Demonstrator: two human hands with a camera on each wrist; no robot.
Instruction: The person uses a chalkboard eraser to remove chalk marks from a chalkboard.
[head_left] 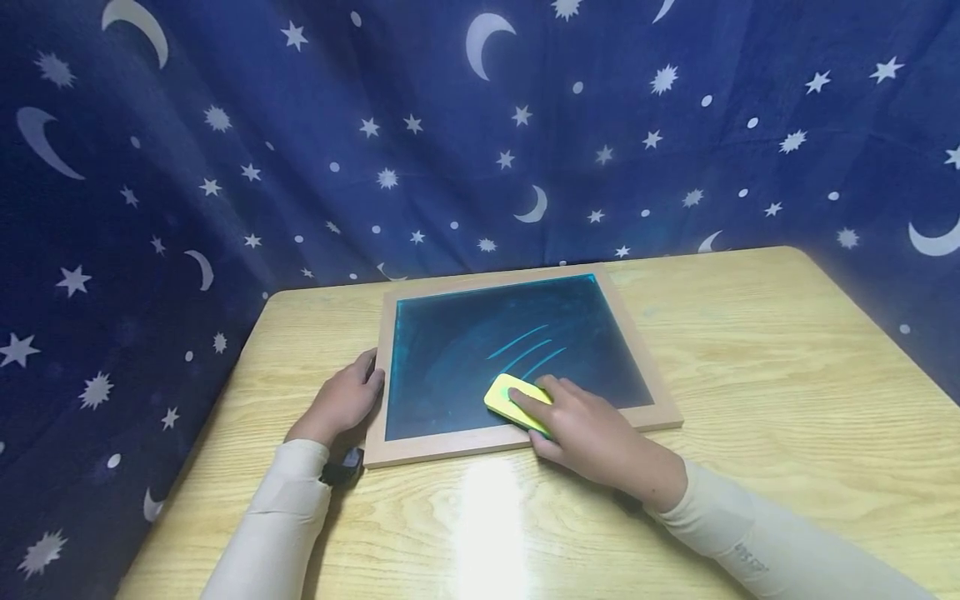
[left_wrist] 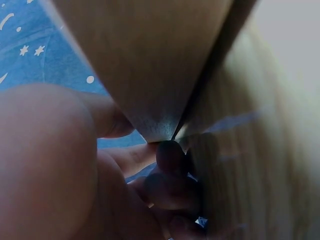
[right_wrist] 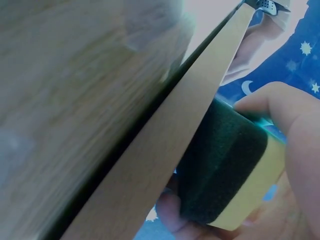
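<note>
The right hand point(head_left: 588, 429), reaching in from lower right, grips the yellow eraser point(head_left: 512, 408) on the chalkboard point(head_left: 442, 367), just below centre; the left hand point(head_left: 345, 402) touches its left edge, grip unclear, fingertips partly hidden. Both sleeves point(head_left: 273, 512) are cut off.

In the head view, the right hand point(head_left: 588, 429) hides the lower-right end of the yellow eraser point(head_left: 513, 412); writing point(head_left: 750, 557) on the right sleeve point(head_left: 712, 512), lower right, is too small to read. The bottom edge cuts the left sleeve point(head_left: 277, 508). In the left wrist view, the tabletop point(left_wrist: 270, 170) blurs at right; the framed board point(left_wrist: 147, 60) leaves the top.
</note>
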